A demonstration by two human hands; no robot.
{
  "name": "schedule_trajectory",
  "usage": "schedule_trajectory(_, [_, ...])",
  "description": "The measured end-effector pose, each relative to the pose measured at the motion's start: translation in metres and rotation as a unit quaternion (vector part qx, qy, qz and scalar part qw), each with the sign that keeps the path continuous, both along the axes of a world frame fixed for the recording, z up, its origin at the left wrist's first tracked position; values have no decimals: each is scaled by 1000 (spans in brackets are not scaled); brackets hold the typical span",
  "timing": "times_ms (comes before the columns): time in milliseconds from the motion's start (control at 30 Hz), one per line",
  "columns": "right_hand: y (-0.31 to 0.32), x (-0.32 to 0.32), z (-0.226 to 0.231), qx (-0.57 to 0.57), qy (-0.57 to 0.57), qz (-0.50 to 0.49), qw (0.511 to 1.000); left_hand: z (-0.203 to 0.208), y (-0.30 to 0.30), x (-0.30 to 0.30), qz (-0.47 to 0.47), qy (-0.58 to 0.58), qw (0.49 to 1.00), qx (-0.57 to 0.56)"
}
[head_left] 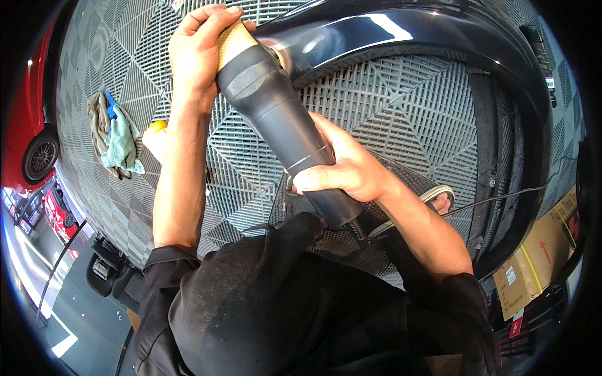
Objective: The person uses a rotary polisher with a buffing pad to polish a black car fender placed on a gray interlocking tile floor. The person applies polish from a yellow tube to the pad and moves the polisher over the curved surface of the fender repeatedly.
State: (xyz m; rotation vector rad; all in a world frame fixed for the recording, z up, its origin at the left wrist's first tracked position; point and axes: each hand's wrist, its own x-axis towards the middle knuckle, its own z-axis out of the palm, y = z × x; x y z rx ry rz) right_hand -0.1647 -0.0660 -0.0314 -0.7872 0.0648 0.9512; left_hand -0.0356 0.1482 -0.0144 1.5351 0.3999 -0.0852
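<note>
A black, barrel-shaped corded power tool, which looks like a polisher, slants across the middle of the view. My right hand wraps round the rear of its barrel, thumb across the top. At the far end, my left hand is closed over the tool's tan, textured head. A pale disc-like edge shows beside the head, close to a glossy dark car body panel; whether they touch I cannot tell. The panel curves along the top and right.
Grey slatted floor tiles lie beneath. Crumpled cloths and a yellow-topped bottle rest to the left. A red car stands far left. A cable runs right, near my sandalled foot. A cardboard box stands lower right.
</note>
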Motion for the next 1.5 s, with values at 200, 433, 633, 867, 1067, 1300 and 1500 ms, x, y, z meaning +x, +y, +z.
schedule_trajectory(200, [0,2,0,-17,-13,5,1000,1,0,0,1,8,1000,3])
schedule_trajectory(433, [-2,0,1,-27,-40,3,999,-2,0,-1,0,5,1000,-10])
schedule_trajectory(633, [-5,-5,1,-39,-49,-4,998,-5,-5,0,6,-1,999,-41])
schedule_trajectory(867, [-3,-5,4,-40,-49,-11,998,-4,-1,1,0,-4,999,-44])
schedule_trajectory(1067, [-4,-2,4,-44,-61,2,997,-3,-1,1,7,-3,999,-38])
schedule_trajectory(1300, [-2,-2,2,-36,-70,-10,997,-3,-1,1,0,-7,999,-35])
schedule_trajectory(1500, [3,-2,2,-36,-58,0,998,-11,16,0,-7,1,1000,-19])
